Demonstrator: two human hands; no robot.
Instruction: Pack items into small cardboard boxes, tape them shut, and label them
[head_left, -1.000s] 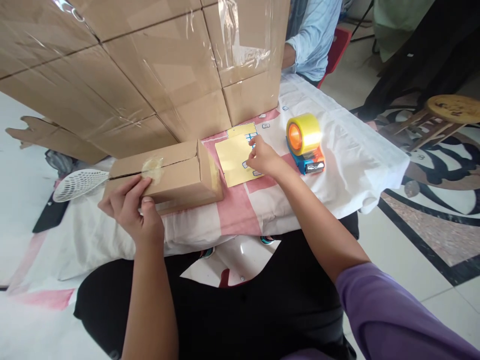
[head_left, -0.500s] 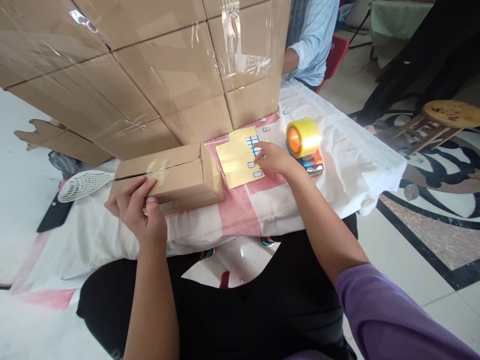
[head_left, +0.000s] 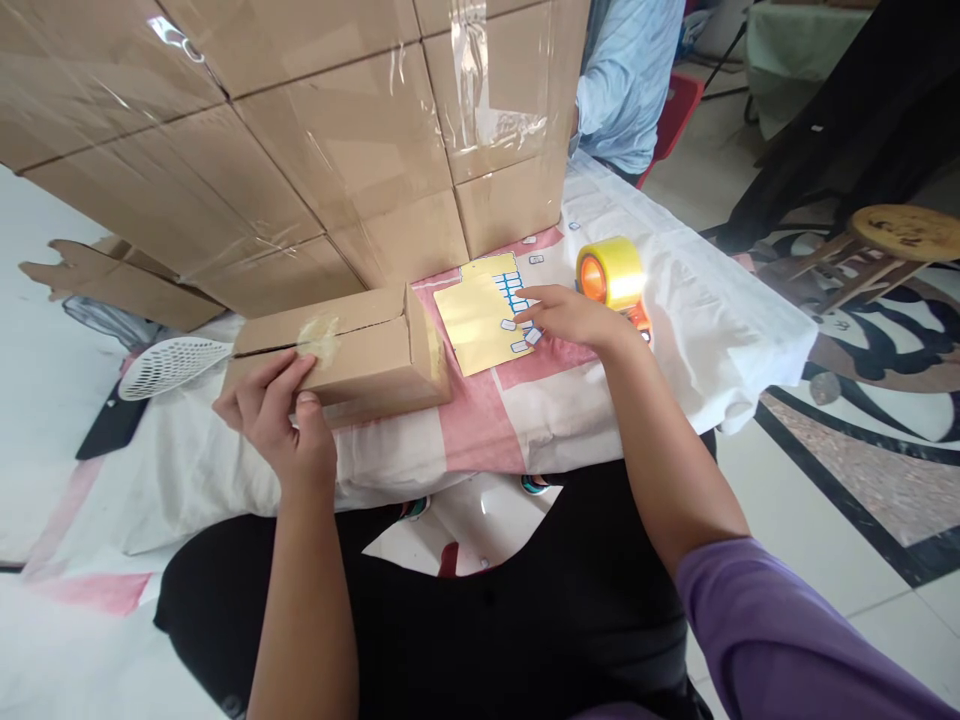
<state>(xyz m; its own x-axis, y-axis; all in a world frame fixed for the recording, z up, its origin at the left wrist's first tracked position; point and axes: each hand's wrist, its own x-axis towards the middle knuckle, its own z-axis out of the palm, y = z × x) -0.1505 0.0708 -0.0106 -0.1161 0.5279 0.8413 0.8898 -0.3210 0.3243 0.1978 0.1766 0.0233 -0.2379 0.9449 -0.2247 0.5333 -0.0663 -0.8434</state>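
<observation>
My left hand (head_left: 279, 405) grips a taped cardboard box (head_left: 367, 345), fingers bent over its top and thumb along the near edge. Beyond the box's left end sticks out the white perforated head of a skimmer (head_left: 174, 367). My right hand (head_left: 566, 315) hovers over or touches a yellow sheet (head_left: 472, 320) with blue-edged labels, its fingers stretched out and apart. One small white label (head_left: 533, 337) lies tilted just under those fingertips; whether it touches them is unclear. Two more small labels are close by on the sheet.
Stacked taped cardboard boxes (head_left: 352, 130) wall off the table's far side. A yellow tape roll (head_left: 619, 272) stands right of my right hand, an orange item partly behind my wrist. Across the table is a person in a light blue sleeve (head_left: 630, 80). A wooden stool (head_left: 907, 232) stands right.
My right hand has shifted slightly right with its fingers more stretched out. A tilted label now shows beneath them. My left hand stays on the box.
</observation>
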